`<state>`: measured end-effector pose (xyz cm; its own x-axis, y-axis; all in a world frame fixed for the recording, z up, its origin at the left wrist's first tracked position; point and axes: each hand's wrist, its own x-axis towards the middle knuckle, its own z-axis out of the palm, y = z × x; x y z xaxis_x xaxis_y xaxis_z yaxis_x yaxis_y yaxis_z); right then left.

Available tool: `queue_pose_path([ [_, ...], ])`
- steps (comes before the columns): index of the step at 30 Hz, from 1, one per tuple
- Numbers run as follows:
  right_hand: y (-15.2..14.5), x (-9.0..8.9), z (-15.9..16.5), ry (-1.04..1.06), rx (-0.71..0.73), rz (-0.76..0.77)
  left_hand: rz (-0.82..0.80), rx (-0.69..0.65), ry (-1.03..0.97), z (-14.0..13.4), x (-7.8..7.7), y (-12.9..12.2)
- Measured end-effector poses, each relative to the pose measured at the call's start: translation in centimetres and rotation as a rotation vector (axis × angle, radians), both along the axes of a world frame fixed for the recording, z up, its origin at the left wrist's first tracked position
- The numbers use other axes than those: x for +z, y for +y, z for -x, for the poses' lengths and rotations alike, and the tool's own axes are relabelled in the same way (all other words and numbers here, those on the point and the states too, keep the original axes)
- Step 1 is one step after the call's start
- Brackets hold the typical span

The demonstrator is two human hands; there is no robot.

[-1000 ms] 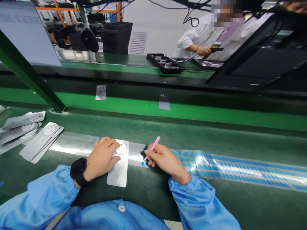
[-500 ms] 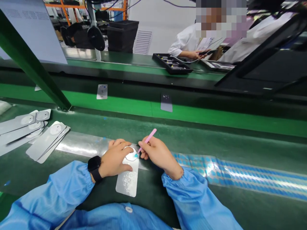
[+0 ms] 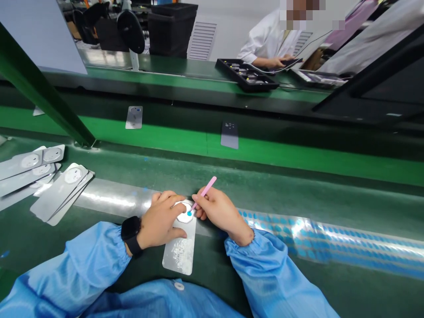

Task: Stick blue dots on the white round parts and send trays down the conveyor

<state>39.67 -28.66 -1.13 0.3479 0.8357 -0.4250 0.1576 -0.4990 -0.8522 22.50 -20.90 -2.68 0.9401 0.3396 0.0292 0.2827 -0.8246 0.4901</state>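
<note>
A pale grey phone back cover point(image 3: 180, 247) lies on the green bench, with a white ring-shaped camera area at its top end and a speckled lower half. My left hand point(image 3: 162, 217) rests over its upper left, fingers spread, with the index finger by the camera area and the thumb across the cover. My right hand point(image 3: 217, 210) is closed around slim pink tweezers point(image 3: 209, 185), whose lower tip reaches the camera area. By that tip sits a small round blue sticker point(image 3: 189, 213). Whether the tip grips the sticker is too small to tell.
Fanned piles of similar covers point(image 3: 62, 194) lie at left. A clear sheet with rows of blue dots point(image 3: 308, 238) runs off to the right. Beyond, a green conveyor strip point(image 3: 179, 138) carries several covers. A co-worker point(image 3: 265, 44) stands behind a black tray point(image 3: 247, 75).
The view has tilted down a little. The blue sticker now lies flatter and rounder on the camera area, and the tweezers tip is close by. Both hands stay nearly in place.
</note>
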Motion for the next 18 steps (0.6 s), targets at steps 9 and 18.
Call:
queue_pose_path([
  [9,-0.07,0.24,0.02,-0.015,0.022,-0.01,0.0,0.01,-0.003,0.02,-0.03,0.05],
  [18,0.06,0.59,0.3,-0.083,0.039,0.032,-0.029,-0.006,-0.012,0.14,-0.35,-0.03],
])
